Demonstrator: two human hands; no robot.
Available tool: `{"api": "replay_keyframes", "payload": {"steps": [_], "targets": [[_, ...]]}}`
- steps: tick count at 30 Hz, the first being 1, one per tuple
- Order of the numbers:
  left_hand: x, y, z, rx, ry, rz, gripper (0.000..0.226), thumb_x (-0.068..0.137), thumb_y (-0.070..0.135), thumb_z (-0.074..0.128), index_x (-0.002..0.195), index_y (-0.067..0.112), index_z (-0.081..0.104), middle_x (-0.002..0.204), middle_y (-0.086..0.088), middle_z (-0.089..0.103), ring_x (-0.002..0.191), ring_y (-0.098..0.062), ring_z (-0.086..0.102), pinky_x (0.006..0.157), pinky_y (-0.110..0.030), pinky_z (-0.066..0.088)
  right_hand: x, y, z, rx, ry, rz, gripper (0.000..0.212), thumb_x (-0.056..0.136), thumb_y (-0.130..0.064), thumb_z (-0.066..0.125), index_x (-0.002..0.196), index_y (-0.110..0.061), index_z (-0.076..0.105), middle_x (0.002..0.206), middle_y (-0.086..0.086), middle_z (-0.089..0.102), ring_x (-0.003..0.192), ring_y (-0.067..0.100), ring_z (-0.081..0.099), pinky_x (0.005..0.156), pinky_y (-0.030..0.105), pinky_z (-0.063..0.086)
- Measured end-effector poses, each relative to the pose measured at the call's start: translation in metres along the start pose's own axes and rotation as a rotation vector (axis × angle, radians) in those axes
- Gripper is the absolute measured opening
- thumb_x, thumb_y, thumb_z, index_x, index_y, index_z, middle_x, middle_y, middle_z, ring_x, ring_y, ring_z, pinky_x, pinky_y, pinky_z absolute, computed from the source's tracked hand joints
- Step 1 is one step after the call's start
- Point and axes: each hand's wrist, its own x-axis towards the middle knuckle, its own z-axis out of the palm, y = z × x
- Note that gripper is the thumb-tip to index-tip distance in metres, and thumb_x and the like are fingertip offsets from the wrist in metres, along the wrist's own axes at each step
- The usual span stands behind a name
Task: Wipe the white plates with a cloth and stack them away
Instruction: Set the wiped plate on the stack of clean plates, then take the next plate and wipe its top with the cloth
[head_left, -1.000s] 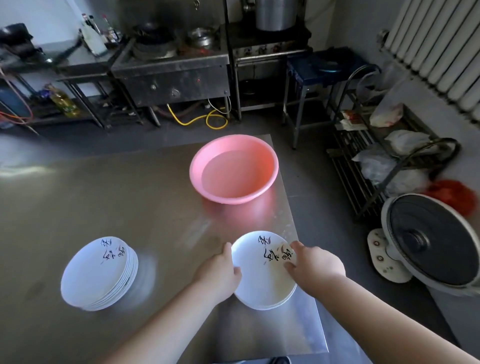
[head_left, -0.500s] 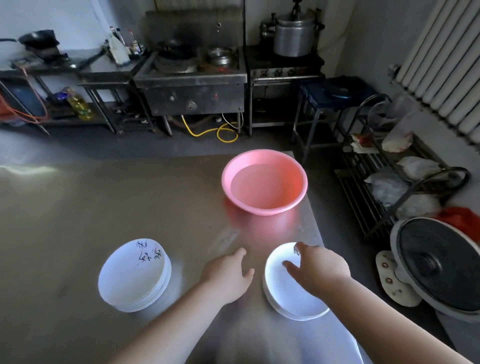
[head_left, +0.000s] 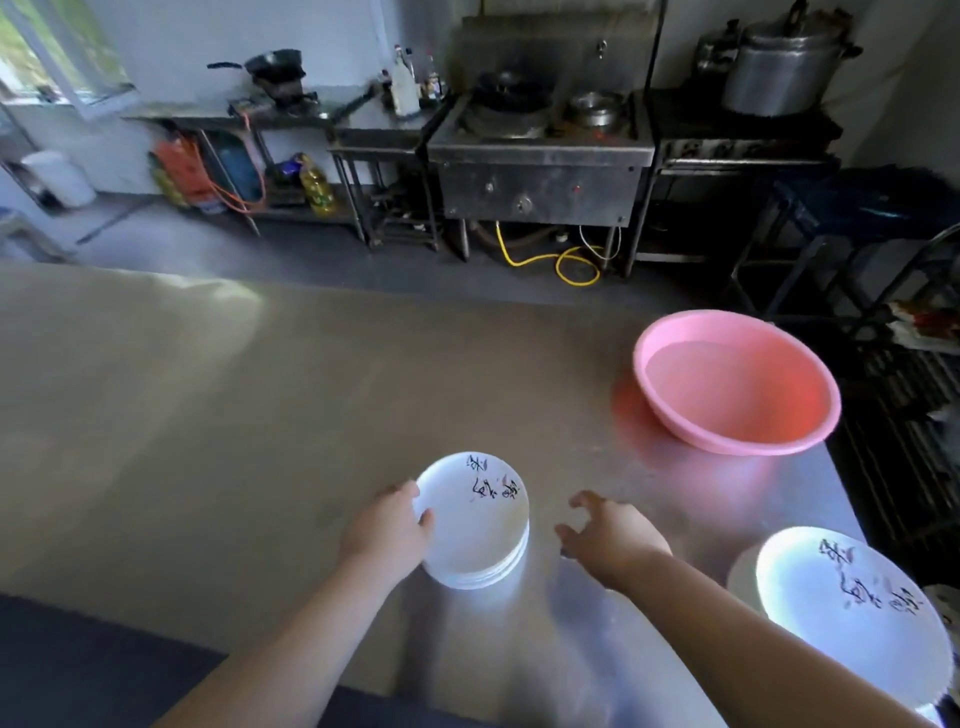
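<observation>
- The left grip (head_left: 387, 525) curled round the left rim of the plate stack (head_left: 475, 525), thumb on the top plate.
- The stack sat by the near edge of the tabletop (head_left: 208, 415).
- The right grip (head_left: 610, 538) hovered spread just beside it, holding nothing.
- The plates were probably stiff, breakable, slick-glazed and heavy together, so best held by opposite rims.

Table (head_left: 208, 415) left half and far side lying open — wide passage there. Pink basin (head_left: 737, 384) blocking far right corner. Plate stack (head_left: 478, 525) sitting near centre, left hand (head_left: 387, 530) gripping its left rim; right hand (head_left: 610, 535) hovering in gap before second plate stack (head_left: 852, 613) — crowding near right edge.
</observation>
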Motion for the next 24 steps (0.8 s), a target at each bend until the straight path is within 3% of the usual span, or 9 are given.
{"api": "replay_keyframes", "payload": {"steps": [2, 5, 9, 14, 18, 22, 24], "targets": [[0.009, -0.016, 0.001, 0.017, -0.021, -0.010, 0.027, 0.099, 0.046, 0.053, 0.118, 0.027, 0.056, 0.113, 0.003, 0.069, 0.099, -0.026, 0.067, 0.076, -0.035, 0.054, 0.009, -0.019, 0.016, 0.008, -0.020, 0.009, 0.056, 0.088, -0.061, 0.054, 0.139, -0.041, 0.050, 0.093, -0.017, 0.077, 0.066, 0.011, 0.070, 0.076, 0.033, 0.063], [0.021, -0.028, 0.008, 0.020, -0.100, -0.001, 0.025, 0.101, 0.044, 0.053, 0.117, 0.024, 0.055, 0.109, 0.002, 0.068, 0.100, -0.027, 0.067, 0.078, -0.036, 0.055, 0.019, -0.038, 0.037, 0.037, -0.043, 0.037, 0.061, 0.089, -0.056, 0.054, 0.147, -0.044, 0.044, 0.104, -0.013, 0.076, 0.076, 0.015, 0.072, 0.081, 0.034, 0.062], [0.027, -0.034, 0.020, -0.034, -0.153, 0.045, 0.015, 0.102, 0.033, 0.050, 0.102, 0.018, 0.051, 0.091, 0.001, 0.062, 0.081, -0.025, 0.060, 0.067, -0.036, 0.050, 0.022, -0.051, 0.054, 0.045, -0.022, 0.083, 0.061, 0.094, -0.039, 0.052, 0.153, -0.038, 0.038, 0.105, -0.009, 0.073, 0.092, 0.022, 0.070, 0.074, 0.031, 0.056], [0.024, -0.034, 0.025, -0.071, -0.077, 0.081, 0.011, 0.103, 0.028, 0.050, 0.102, 0.016, 0.051, 0.096, -0.001, 0.062, 0.083, -0.024, 0.054, 0.065, -0.036, 0.038, 0.024, -0.058, 0.063, 0.079, 0.032, 0.123, 0.060, 0.092, -0.029, 0.051, 0.150, -0.029, 0.038, 0.099, -0.002, 0.073, 0.089, 0.028, 0.066, 0.072, 0.033, 0.054], [0.022, -0.032, 0.023, -0.251, -0.015, 0.074, 0.011, 0.101, 0.021, 0.052, 0.111, 0.017, 0.055, 0.096, 0.001, 0.066, 0.086, -0.025, 0.061, 0.070, -0.039, 0.052, 0.018, -0.058, 0.064, 0.124, 0.085, 0.135, 0.059, 0.091, -0.025, 0.051, 0.149, -0.028, 0.039, 0.100, 0.001, 0.072, 0.087, 0.029, 0.064, 0.072, 0.034, 0.053], [0.009, -0.022, 0.012, -0.407, 0.033, 0.087, 0.017, 0.100, 0.023, 0.055, 0.117, 0.026, 0.055, 0.086, 0.009, 0.062, 0.081, -0.019, 0.061, 0.068, -0.037, 0.052, 0.001, -0.047, 0.053, 0.214, 0.141, 0.130, 0.059, 0.090, -0.024, 0.052, 0.147, -0.033, 0.042, 0.086, -0.009, 0.071, 0.077, 0.018, 0.067, 0.067, 0.033, 0.054], [-0.004, -0.014, 0.011, -0.420, -0.013, 0.124, 0.019, 0.100, 0.025, 0.055, 0.119, 0.030, 0.054, 0.079, 0.011, 0.055, 0.073, -0.015, 0.057, 0.061, -0.033, 0.046, -0.013, -0.031, 0.045, 0.234, 0.159, 0.130, 0.056, 0.089, -0.026, 0.053, 0.144, -0.038, 0.044, 0.082, -0.012, 0.071, 0.071, 0.013, 0.068, 0.064, 0.031, 0.055]]}}
